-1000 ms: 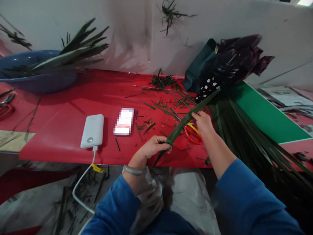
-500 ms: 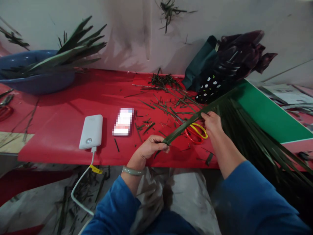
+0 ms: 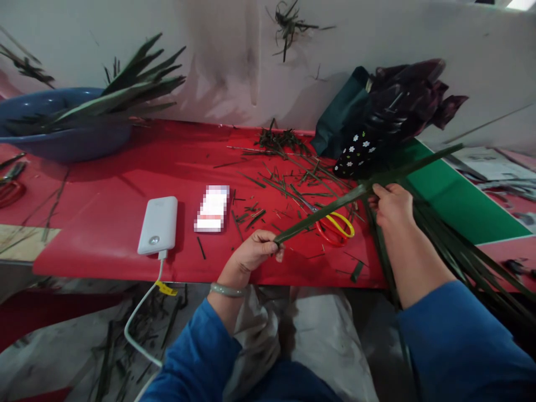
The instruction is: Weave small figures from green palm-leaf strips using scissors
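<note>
A long green leaf strip [image 3: 330,207] runs from lower left up to the right over the red table [image 3: 125,184]. My left hand [image 3: 255,252] pinches its near end just above the table's front edge. My right hand [image 3: 392,205] is closed on the same strip further along, beside a pile of long leaves [image 3: 460,251]. Red and yellow scissors [image 3: 335,226] lie on the table under the strip, between my hands. Neither hand touches them.
A white power bank [image 3: 158,224] with a cable and a phone [image 3: 212,208] lie to the left. A blue basin [image 3: 62,125] with leaves stands at back left. Leaf cuttings [image 3: 285,167] litter the middle. A dark bag [image 3: 377,117] and a green board [image 3: 456,201] sit at right.
My right hand has slid to the right along the strip, away from the scissors. The strip's far end has swung out over the green board. My left hand has barely moved.
</note>
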Demonstrator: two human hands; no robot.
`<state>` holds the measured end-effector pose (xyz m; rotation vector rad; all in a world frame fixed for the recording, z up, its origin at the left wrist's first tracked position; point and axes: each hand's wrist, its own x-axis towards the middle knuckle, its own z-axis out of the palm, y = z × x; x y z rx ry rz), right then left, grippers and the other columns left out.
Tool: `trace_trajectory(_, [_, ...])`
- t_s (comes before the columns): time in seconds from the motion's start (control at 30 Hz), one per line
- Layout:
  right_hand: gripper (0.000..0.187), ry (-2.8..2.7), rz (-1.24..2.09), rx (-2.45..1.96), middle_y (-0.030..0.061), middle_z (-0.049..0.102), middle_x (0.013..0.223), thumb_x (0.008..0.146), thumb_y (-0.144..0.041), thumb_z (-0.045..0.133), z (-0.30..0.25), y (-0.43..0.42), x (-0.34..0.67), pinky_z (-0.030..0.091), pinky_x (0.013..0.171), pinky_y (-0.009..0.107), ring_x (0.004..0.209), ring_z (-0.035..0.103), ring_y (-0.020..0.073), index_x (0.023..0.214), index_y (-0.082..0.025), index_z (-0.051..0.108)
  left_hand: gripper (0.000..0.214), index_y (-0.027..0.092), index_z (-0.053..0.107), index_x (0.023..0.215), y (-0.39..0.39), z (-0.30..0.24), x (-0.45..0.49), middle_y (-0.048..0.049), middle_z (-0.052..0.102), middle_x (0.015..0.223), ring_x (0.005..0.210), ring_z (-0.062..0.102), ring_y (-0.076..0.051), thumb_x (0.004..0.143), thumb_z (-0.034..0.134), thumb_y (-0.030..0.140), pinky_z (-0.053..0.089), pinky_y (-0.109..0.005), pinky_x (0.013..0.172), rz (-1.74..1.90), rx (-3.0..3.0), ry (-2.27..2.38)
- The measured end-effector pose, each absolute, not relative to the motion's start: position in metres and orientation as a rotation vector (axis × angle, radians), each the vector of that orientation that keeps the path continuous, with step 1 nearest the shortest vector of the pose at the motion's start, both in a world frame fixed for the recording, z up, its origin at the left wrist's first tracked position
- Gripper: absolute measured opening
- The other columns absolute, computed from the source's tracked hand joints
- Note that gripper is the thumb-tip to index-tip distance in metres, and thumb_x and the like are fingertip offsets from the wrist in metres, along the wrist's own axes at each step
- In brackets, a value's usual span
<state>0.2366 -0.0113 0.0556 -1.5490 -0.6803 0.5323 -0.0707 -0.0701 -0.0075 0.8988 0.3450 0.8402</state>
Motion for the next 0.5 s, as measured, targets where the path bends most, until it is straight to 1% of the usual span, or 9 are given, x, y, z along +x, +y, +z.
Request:
trace_trajectory(0.1, [0.022, -0.668, 0.546, -1.515, -0.0092, 0.040, 0.037, 0.070, -0.010, 0.056, 0.061, -0.014, 0.235, 0.030, 0.031, 0.014, 0.032, 0.041, 0.0051, 0.059, -0.019, 0.039, 0.024, 0.013, 0.064, 0.060, -0.070, -0.011, -0.071, -0.0021, 0.057, 0.048, 0.046, 0.051, -0.011, 0.059, 0.068, 0.036, 0.037, -0.023, 0.049, 0.895, 0.850, 0.248])
trace_trajectory(0.17, [0.022, -0.636, 0.527, -1.495, -0.0097, 0.041, 0.039, 0.070, -0.010, 0.055, 0.067, -0.015, 0.235, 0.030, 0.032, 0.014, 0.032, 0.041, 0.0043, 0.061, -0.019, 0.038, 0.024, 0.013, 0.062, 0.060, -0.070, -0.011, -0.071, -0.0011, 0.054, 0.047, 0.045, 0.049, -0.010, 0.059, 0.068, 0.036, 0.035, -0.022, 0.047, 0.947, 0.763, 0.222])
trace_trajectory(0.27, [0.020, -0.539, 0.423, -1.452, -0.0106, 0.040, 0.042, 0.071, -0.010, 0.052, 0.083, -0.016, 0.236, 0.030, 0.034, 0.015, 0.032, 0.042, 0.0037, 0.064, -0.019, 0.037, 0.023, 0.015, 0.060, 0.063, -0.068, -0.007, -0.071, 0.0011, 0.051, 0.049, 0.046, 0.046, -0.008, 0.060, 0.067, 0.037, 0.034, -0.020, 0.046, 1.063, 0.542, 0.253])
trace_trajectory(0.33, [0.016, -0.492, 0.322, -1.380, -0.0106, 0.041, 0.046, 0.072, -0.008, 0.048, 0.096, -0.017, 0.234, 0.032, 0.037, 0.016, 0.034, 0.046, 0.0045, 0.067, -0.020, 0.037, 0.023, 0.015, 0.057, 0.062, -0.067, -0.004, -0.071, 0.0024, 0.048, 0.051, 0.048, 0.045, -0.007, 0.061, 0.066, 0.036, 0.033, -0.019, 0.046, 1.128, 0.421, 0.282])
trace_trajectory(0.4, [0.013, -0.553, 0.228, -1.270, -0.0083, 0.046, 0.054, 0.072, -0.007, 0.045, 0.105, -0.020, 0.227, 0.037, 0.040, 0.019, 0.040, 0.053, 0.0070, 0.074, -0.019, 0.039, 0.023, 0.015, 0.055, 0.062, -0.065, -0.003, -0.069, 0.0026, 0.048, 0.053, 0.049, 0.045, -0.006, 0.061, 0.066, 0.036, 0.034, -0.018, 0.046, 1.136, 0.384, 0.334])
trace_trajectory(0.5, [0.012, -0.852, 0.165, -1.135, 0.0007, 0.057, 0.071, 0.071, -0.013, 0.051, 0.099, -0.028, 0.200, 0.045, 0.049, 0.024, 0.061, 0.062, 0.0140, 0.082, -0.016, 0.046, 0.024, 0.014, 0.055, 0.065, -0.063, -0.005, -0.064, 0.0013, 0.052, 0.055, 0.050, 0.048, -0.007, 0.062, 0.065, 0.035, 0.037, -0.018, 0.047, 1.065, 0.472, 0.516])
